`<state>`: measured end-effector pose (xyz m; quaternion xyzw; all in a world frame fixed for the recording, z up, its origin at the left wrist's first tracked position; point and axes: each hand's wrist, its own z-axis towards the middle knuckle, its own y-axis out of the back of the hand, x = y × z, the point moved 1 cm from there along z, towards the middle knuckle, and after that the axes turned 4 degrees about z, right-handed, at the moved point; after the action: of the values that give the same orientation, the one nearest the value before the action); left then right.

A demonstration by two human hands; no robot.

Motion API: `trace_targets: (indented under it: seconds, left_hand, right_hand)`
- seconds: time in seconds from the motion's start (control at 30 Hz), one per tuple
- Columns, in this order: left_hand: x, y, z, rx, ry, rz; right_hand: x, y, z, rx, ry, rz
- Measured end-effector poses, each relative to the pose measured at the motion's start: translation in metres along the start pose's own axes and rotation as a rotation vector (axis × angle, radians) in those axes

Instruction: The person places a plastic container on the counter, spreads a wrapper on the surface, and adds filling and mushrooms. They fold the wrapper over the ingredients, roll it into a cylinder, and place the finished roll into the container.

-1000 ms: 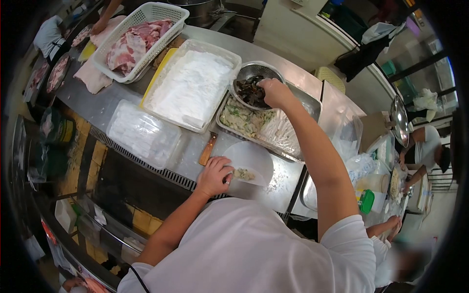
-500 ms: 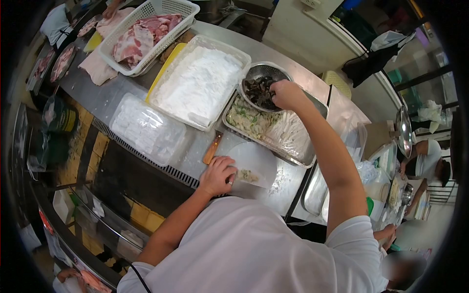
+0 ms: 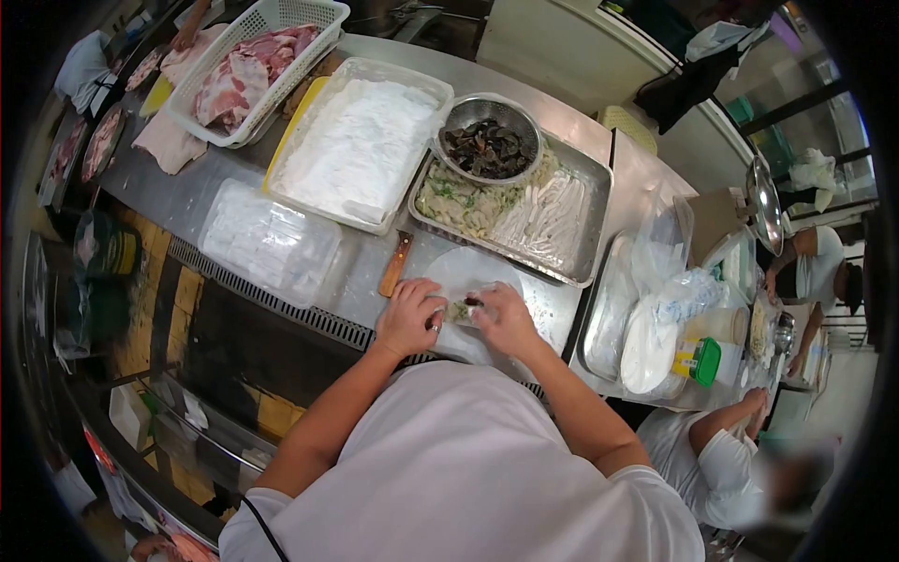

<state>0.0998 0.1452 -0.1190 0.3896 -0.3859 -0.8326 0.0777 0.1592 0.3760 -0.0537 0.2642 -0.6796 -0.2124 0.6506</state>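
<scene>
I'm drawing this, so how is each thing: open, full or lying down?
Meat basket: open, holding meat
Powder tub: open, well filled
Metal bowl: holding dark pieces
Metal tray: uncovered, holding food
Wooden handle: lying down
Green lid: on its tub
Right hand: pinching something dark
Left hand: fingers curled

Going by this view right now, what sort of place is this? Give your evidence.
Probably a commercial kitchen: a long steel counter, a large basket of raw meat and a steel tray of prepared fillings.

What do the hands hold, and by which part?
The right hand holds a dark piece, apparently by one end; whether the left hand holds anything cannot be told.
</scene>
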Motion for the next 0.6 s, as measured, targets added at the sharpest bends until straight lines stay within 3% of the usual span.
trace_targets:
  seconds: [0.03,0.13,0.23,0.33,0.6]
  left_hand:
    - [0.001,-0.001,0.0,-0.004,-0.003,0.004]
    - [0.001,-0.002,-0.001,-0.012,-0.01,0.006]
    - [-0.001,0.0,-0.002,0.001,-0.005,0.008]
    - [-0.001,0.001,-0.002,0.008,-0.002,0.006]
    - [-0.001,-0.001,-0.002,-0.003,-0.012,0.012]
  right_hand:
    - [0.0,-0.005,-0.007,-0.007,0.124,-0.166]
    - [0.0,-0.009,-0.02,-0.044,0.199,-0.354]
    - [0.005,-0.009,-0.025,-0.14,0.095,-0.344]
    - [0.011,-0.014,-0.013,-0.06,0.067,-0.323]
    - [-0.013,-0.026,-0.014,0.012,0.186,-0.432]
